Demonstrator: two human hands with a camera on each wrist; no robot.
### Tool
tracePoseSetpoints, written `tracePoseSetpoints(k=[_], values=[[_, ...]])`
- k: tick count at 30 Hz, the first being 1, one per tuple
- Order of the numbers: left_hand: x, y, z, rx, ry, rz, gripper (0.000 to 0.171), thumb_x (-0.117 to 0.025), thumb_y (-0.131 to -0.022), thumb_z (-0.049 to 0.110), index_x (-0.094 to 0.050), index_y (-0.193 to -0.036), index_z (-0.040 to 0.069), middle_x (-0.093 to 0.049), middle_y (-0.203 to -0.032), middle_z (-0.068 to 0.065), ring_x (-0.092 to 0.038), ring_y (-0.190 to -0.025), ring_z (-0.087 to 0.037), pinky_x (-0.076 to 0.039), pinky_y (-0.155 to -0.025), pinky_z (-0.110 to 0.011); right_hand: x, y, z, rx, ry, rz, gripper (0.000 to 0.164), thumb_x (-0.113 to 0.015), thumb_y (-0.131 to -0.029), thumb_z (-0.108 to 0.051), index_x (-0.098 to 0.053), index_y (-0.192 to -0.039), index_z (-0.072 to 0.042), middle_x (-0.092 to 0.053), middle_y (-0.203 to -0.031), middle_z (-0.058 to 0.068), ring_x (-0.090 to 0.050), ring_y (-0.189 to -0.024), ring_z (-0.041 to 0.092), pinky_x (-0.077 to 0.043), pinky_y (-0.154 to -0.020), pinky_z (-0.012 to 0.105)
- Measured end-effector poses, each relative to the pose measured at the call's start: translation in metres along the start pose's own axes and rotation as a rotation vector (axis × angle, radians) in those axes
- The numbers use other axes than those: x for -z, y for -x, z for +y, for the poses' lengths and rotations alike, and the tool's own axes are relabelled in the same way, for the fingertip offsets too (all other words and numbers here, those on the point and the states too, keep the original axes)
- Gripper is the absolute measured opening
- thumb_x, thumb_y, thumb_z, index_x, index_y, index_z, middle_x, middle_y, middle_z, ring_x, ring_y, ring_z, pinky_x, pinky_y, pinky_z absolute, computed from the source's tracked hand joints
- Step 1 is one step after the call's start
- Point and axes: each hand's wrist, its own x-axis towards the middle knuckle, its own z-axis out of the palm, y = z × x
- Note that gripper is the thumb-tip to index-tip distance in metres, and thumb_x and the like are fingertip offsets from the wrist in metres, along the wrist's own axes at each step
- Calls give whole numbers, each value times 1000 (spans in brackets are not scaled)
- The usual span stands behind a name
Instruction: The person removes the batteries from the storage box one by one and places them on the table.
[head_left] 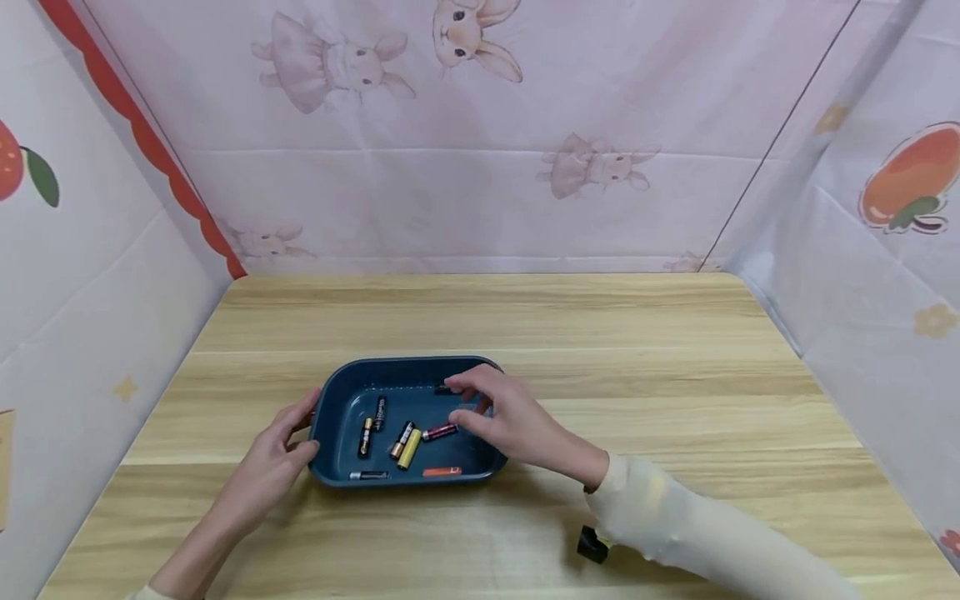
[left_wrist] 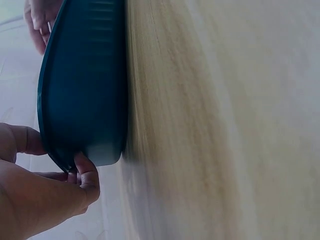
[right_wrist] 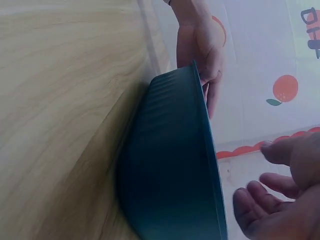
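A dark blue plastic basin stands on the table with several batteries inside. My left hand grips its left end, fingers and thumb on the rim; the left wrist view shows the thumb against the outer wall. Over the basin's right part hovers my right hand, thumb and fingers apart, nothing visible between them. Nearest below it lies a dark red battery. A yellow battery is beside a black one. An orange battery lies along the front wall. Part of the basin's right side is hidden.
Beside my right forearm lies a black object with a bit of yellow, partly covered by the sleeve. The wooden table meets printed fabric walls at the back and both sides.
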Motion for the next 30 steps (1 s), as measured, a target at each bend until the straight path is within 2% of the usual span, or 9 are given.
tracePoseSetpoints(k=[5, 11, 15, 19, 25, 30], values=[[0, 0, 0, -3, 7, 1, 71, -50, -102, 2, -15, -165, 3, -27, -161, -24, -33, -143, -43, -39, -89, -5, -8, -7, -3, -37, 69, -127, 39, -74, -96, -10, -65, -132, 1, -65, -123, 14, -63, -106, 29, -57, -86, 41], [-1, 0, -1, -9, 13, 4, 71, -50, -102, 2, -16, -165, 2, -28, -161, -23, -34, -143, -43, -39, -89, -5, -17, -14, -2, -95, 266, -260, 39, -74, -97, -18, -68, -131, 0, -65, -127, 12, -61, -113, 23, -53, -97, 35], [-1, 0, -2, -12, 18, 8, 71, -50, -102, 2, -16, -164, 2, -27, -161, -23, -34, -143, -43, -39, -89, -5, -21, -17, -2, -142, 358, -301, 40, -74, -97, -19, -68, -132, -2, -65, -128, 9, -57, -112, 18, -52, -96, 32], [-1, 0, -2, -1, 15, 5, 71, -50, -102, 2, -16, -165, 3, -27, -162, -23, -33, -143, -43, -39, -89, -6, -25, -20, -2, -170, 403, -334, 39, -74, -97, -19, -68, -132, -3, -66, -126, 9, -57, -109, 16, -53, -92, 29], [-2, 0, -2, -4, 35, 7, 72, -49, -101, 0, -16, -165, 2, -27, -161, -24, -32, -144, -43, -39, -89, -5, -31, -25, -2, -173, 445, -369, 36, -74, -97, -18, -70, -129, -3, -68, -122, 7, -59, -106, 14, -52, -93, 28], [-1, 0, 0, -6, 47, 10, 72, -49, -100, -1, -16, -165, 2, -26, -161, -24, -32, -144, -43, -39, -89, -4, -36, -27, -1, -181, 455, -380, 30, -74, -96, -14, -73, -124, -3, -68, -112, 6, -56, -96, 13, -51, -82, 25]])
